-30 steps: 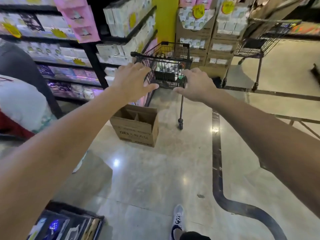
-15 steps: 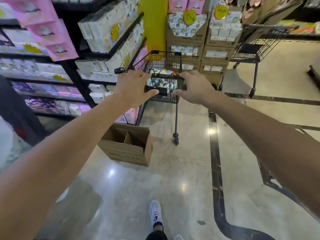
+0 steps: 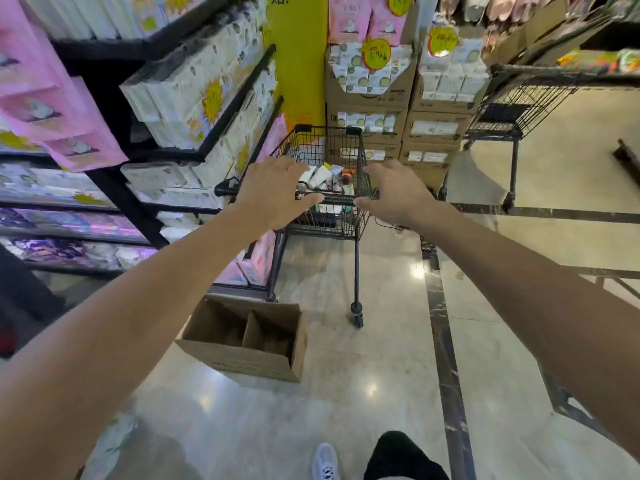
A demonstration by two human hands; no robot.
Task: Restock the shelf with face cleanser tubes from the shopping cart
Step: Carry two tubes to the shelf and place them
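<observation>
The shopping cart stands at 12 o'clock, hard beside the shelf at 10 o'clock, likely parked there so the face cleanser tubes inside are a short reach from it. Both arms stretch forward. The left hand and right hand reach the cart handle, fingers spread and loose; whether either grips it cannot be told.

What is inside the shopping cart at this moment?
The shopping cart holds a loose pile of white tubes and something orange. The left hand and right hand hide part of it.
</observation>
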